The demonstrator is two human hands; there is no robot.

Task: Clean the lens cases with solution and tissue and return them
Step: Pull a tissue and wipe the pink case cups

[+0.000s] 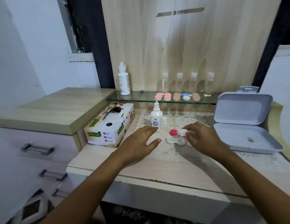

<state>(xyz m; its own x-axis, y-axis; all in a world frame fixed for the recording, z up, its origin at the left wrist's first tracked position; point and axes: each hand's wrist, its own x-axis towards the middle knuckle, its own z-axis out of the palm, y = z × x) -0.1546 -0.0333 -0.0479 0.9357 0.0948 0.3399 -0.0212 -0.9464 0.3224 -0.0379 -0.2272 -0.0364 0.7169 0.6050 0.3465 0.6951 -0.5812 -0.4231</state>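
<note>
Presently pinches a crumpled tissue (184, 132) in the fingertips of the right hand (201, 138): narrow grip, wad set against or just beside a red cap (173, 132); cannot tell whether touching.

Locates the open lens case (175, 141) flat on the lace mat (181, 154), nearer the wearer than the pinch and slightly left of it. Lays its long axis left to right, right end angled a little toward the wearer and close under the right thumb. Turns both wells upward. Clear plastic, hard to separate from the mat pattern.

Spreads the left hand (141, 141) flat, fingers straight, gripping nothing, well left of the pinch. Covers the foot of the upright solution bottle (156, 118) with the left fingertips; contact not readable. Nozzle bare and pointing up, small white cap (164, 120) just beside the bottle.

Beyond the pinch, on a glass shelf (141, 98): five stored cases (167, 96) in a row, long axes pointing away from the wearer.

Right of the pinch: open white box (243, 123), lid raised. Far left: tissue box (111, 126).

Hides the right fingertips partly behind the wad. Blurs the bottle label past reading. Cuts both forearms at the lower edge.
</note>
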